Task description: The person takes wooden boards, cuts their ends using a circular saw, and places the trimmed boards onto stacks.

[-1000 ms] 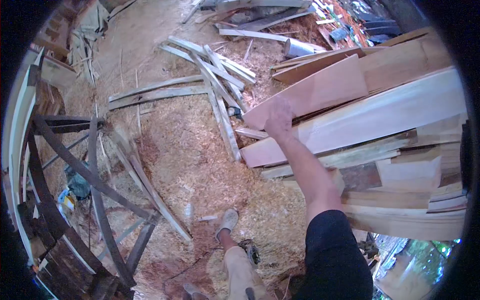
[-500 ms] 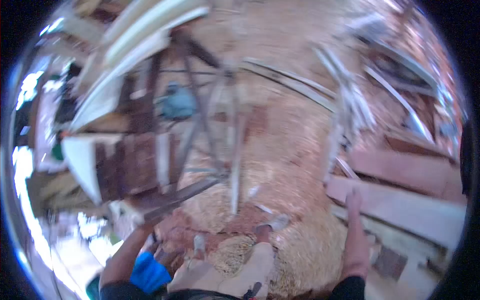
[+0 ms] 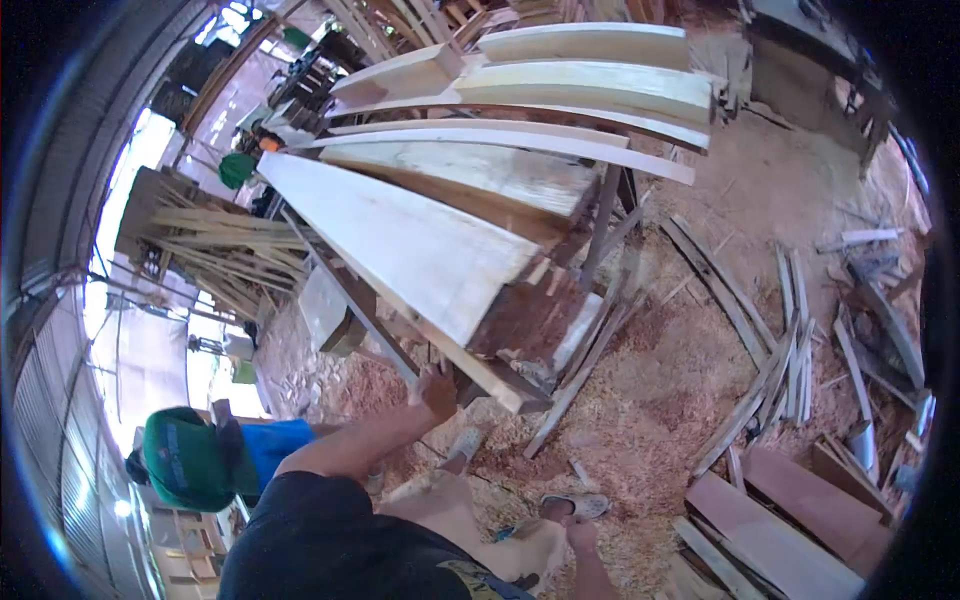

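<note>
Nearest, the right grip (image 3: 580, 535) is low, by the trousers (image 3: 430, 505) and a light shoe (image 3: 580, 504); it is too small and dim to tell whether it is released, clenched or holding something. At the near left, another person (image 3: 190, 460) in a green cap and blue top is beside the wearer's left arm.

Just ahead, the left grip (image 3: 436, 391) is at the near end of the table (image 3: 602, 222), fingers bent, close to the left side of a narrow wood strip (image 3: 490, 380); whether it grasps anything cannot be told. The strip lies along the left edge of a broad pale board (image 3: 420, 250), which slants over the table from near right to far left, its wide end near.

At the near right, reddish boards (image 3: 815, 500) and a pale plank (image 3: 765, 530) lie side by side. Crossed strips (image 3: 790, 345) rest farther off on the floor (image 3: 640, 390), strewn with shavings.

Beyond the broad board are a shorter thick board (image 3: 480, 180) and, farther, thick pale beams (image 3: 590, 85). Far left, many sticks (image 3: 215, 250) are heaped together.
</note>
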A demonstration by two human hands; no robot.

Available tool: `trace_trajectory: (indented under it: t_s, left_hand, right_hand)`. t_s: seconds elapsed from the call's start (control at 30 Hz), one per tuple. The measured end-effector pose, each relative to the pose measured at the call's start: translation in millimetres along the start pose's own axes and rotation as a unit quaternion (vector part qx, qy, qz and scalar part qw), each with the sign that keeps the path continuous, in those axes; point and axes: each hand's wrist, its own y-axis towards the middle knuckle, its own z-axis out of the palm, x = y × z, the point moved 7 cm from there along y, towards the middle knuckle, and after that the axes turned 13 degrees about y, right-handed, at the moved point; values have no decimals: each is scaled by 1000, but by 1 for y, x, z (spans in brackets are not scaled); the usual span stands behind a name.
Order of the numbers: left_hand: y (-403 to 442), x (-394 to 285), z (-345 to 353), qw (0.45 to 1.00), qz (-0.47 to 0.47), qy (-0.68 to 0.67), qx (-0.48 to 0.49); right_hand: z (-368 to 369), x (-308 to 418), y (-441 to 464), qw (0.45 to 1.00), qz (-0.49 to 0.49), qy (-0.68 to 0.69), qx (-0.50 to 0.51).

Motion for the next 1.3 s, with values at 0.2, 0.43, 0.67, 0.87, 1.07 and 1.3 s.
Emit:
trace_trajectory:
  t_s: [0.2, 0.43, 0.67, 0.87, 1.07, 1.3]
  left_hand:
    - [2, -13, 2, 999, 24, 39, -18]
    - [-24, 5, -107, 992, 114, -32, 36]
    - [-10, 29, -78, 949, 253, -190, 8]
    - [-1, 89, -33, 881, 375, -287, 9]
    - [-17, 229, -5, 787, 362, -498, 52]
    - [16, 302, 102, 875, 175, -449, 48]
  right_hand:
    - [-205, 117, -24, 988, -28, -57, -144]
    - [-275, 263, -95, 912, -8, 298, -281]
    - [-167, 490, -189, 889, -240, 279, -273]
    - [-81, 583, -211, 872, -318, 120, -353]
    - [12, 644, -218, 883, -334, 12, -331]
    - [158, 616, -182, 974, -179, -84, -107]
